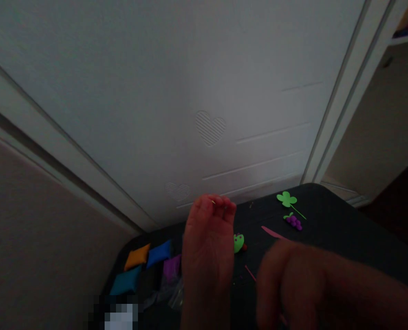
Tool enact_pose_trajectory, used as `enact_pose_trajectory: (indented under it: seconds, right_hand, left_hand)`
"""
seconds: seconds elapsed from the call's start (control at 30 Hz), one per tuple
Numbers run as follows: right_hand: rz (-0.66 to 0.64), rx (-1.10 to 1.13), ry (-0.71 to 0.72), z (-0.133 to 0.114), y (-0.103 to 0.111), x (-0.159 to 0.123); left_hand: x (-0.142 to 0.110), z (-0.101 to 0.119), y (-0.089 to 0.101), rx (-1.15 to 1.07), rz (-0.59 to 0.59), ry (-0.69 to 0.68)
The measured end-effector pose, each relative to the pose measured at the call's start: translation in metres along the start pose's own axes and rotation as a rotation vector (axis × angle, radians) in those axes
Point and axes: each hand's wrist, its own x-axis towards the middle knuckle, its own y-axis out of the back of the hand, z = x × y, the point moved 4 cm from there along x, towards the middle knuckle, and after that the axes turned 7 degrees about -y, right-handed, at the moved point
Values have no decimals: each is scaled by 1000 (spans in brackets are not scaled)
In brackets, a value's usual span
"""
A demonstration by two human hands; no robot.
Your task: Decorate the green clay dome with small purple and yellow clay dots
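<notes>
My left hand [209, 247] is raised over the dark table with its palm toward me. Its fingers are curled and closed, with a tiny yellow piece [212, 201] between thumb and fingertip. Lower right, my right hand [293, 279] hangs nearer the camera, dark and slightly blurred. Its fingers bend downward and are closed; whatever is in them, if anything, is hidden. Beside the left wrist lies a green figure with dark spots [238, 243], partly covered. Between the hands shows a thin pink stick [250, 272]. A pink modelling knife [272, 232] lies beyond the right hand.
At the table's far right lie a green clover shape [286, 199] and a purple grape cluster [294, 222]. Orange [137, 256], blue [159, 253], teal [126, 280] and purple [172, 267] packets sit at left. A white panel with hearts [211, 128] rises behind the table [341, 220].
</notes>
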Motion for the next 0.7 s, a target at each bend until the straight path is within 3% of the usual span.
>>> enact_pose_trajectory:
  seconds: [0.1,0.33,0.7]
  right_hand:
    - [31,-95,33,-7,-8,16]
    - [91,13,-3,24,2,27]
    - [110,44,-73,25,13,38]
  left_hand:
    - [-9,-3,-7,45,-92,-16]
    - [-21,-17,-18,179,-276,-79]
    - [-15,-29,-21,341,-312,-229]
